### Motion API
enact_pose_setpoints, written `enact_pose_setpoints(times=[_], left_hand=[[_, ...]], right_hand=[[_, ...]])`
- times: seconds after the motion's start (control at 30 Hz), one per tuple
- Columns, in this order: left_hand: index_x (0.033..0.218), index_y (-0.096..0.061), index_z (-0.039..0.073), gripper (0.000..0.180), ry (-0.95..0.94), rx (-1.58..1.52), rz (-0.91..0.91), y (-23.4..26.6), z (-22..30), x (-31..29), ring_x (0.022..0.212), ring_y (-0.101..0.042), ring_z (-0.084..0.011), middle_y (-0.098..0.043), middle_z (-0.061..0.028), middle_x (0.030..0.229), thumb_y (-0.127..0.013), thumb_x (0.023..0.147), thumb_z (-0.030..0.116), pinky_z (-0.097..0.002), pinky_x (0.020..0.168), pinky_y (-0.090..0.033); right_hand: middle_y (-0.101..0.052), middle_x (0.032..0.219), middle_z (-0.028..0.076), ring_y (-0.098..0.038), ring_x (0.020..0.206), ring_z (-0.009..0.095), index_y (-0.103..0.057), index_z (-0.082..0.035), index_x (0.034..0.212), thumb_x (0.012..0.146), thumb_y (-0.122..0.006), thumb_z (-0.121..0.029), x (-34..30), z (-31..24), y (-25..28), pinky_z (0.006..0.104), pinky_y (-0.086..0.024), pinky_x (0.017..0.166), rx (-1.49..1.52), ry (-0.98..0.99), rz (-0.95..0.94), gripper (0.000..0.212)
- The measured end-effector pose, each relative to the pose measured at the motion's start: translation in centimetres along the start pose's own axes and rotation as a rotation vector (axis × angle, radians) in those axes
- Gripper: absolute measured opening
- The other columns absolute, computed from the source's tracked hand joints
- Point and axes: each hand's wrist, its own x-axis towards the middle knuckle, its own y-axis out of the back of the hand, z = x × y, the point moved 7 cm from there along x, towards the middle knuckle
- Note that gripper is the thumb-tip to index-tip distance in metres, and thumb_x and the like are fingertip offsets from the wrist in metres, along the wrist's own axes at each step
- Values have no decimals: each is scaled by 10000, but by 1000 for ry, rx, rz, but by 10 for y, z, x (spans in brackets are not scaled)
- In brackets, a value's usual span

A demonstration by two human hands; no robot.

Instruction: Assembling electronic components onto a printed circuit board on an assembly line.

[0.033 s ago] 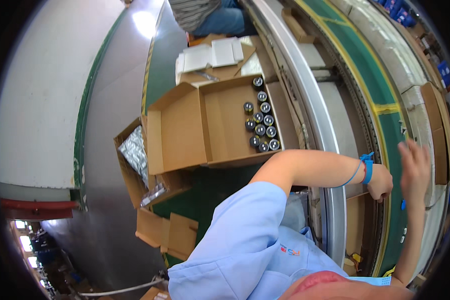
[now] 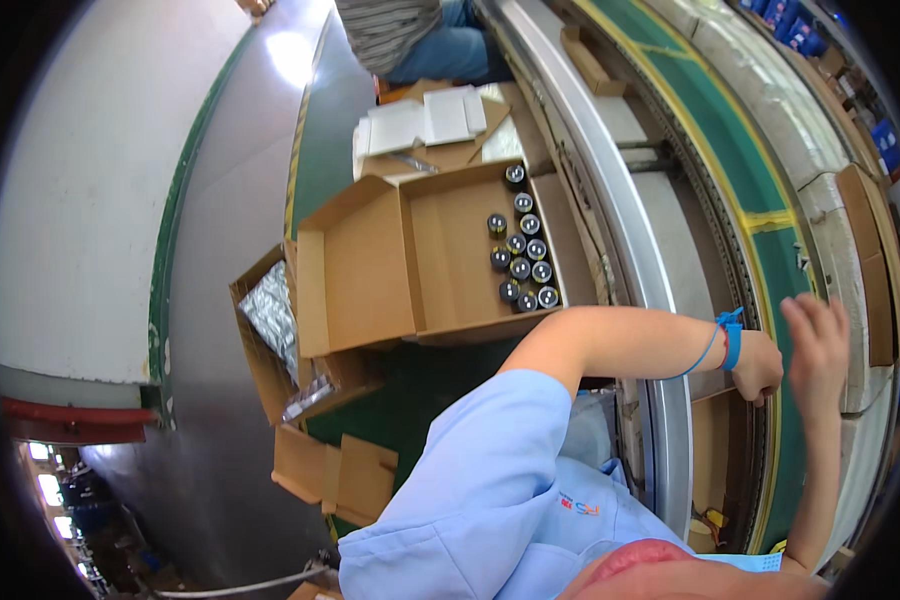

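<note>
My left hand (image 2: 758,370), with a blue band round its wrist, is stretched across the metal rail (image 2: 662,345) to the near edge of the green conveyor belt (image 2: 775,270). Its fingers are curled closed, and whatever they may hold is hidden. Beside it, over the belt, my right hand (image 2: 818,345) is raised with fingers apart and nothing visible in it. Left of my left arm lies an open cardboard box (image 2: 455,250). Several black cylindrical parts (image 2: 520,268) with pale, two-marked tops stand along its right side.
White boxes (image 2: 425,120) lie on cardboard beyond the open box. A carton with silvery bags (image 2: 270,310) stands to its left, above a smaller open carton (image 2: 360,475). A seated person (image 2: 430,45) is at the far end. Flattened cardboard (image 2: 865,265) leans past the belt.
My right hand has moved a little left, closer to my left hand, and its forearm now covers small items that showed on the belt. My left hand stays closed in nearly the same place.
</note>
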Motion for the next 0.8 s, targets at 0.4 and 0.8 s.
enact_pose_setpoints(times=[0.4, 0.8], left_hand=[[759, -675, 90, 65, -62, -6, 466, -19, -27, -43, 856, -617, -250, -652, -121, 814, -641, 707, 72, -372, 739, -497], [711, -628, 92, 139, -335, 402, 158, 0, 55, -23, 696, -647, -292, -652, -86, 682, -627, 752, 225, -411, 588, -496]], right_hand=[[-620, 847, 113, -599, 837, 296, -640, -48, 992, 832, -598, -147, 23, -95, -30, 395, -456, 760, 751, -109, -107, 192], [-480, 794, -29, -411, 607, 30, -589, -65, 1167, 816, -566, 61, -226, 33, 19, 163, -323, 512, 829, -1046, 329, 373]])
